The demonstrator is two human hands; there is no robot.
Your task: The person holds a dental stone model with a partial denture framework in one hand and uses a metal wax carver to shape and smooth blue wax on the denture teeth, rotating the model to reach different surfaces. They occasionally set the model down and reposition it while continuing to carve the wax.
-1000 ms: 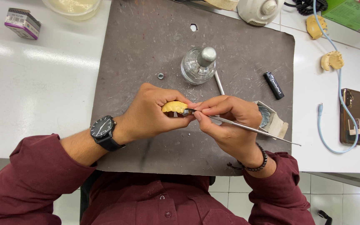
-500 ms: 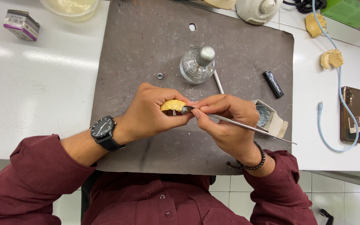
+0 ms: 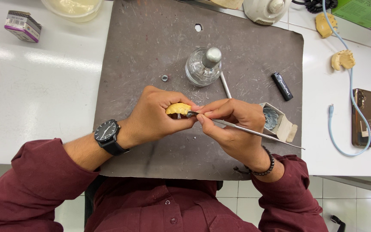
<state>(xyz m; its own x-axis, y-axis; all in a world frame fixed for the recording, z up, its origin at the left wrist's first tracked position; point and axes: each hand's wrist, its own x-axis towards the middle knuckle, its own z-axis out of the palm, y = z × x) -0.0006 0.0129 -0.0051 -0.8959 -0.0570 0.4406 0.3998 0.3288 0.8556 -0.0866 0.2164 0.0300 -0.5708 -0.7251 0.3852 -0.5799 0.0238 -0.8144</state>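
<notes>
My left hand [image 3: 153, 118] grips a small yellow dental cast [image 3: 177, 108] over the grey work mat [image 3: 151, 47]. My right hand [image 3: 232, 126] pinches a thin metal hand tool [image 3: 258, 132] like a pen, its tip touching the cast's right side. The tool's long handle runs out to the lower right. Both wrists rest above the mat's front part; a black watch [image 3: 107, 131] sits on my left wrist and a bead bracelet [image 3: 266, 165] on my right.
A glass spirit burner with a metal cap [image 3: 203, 65], a second metal tool [image 3: 225, 86], a black lighter [image 3: 282, 86] and a small open box [image 3: 278, 121] lie on the mat. To the right: two more yellow casts [image 3: 342, 59], a phone [image 3: 363, 117] with a blue cable. Far left: a small carton [image 3: 22, 25] and a bowl [image 3: 74, 7].
Both hands stay in nearly the same place; the tool tip has shifted slightly against the cast.
</notes>
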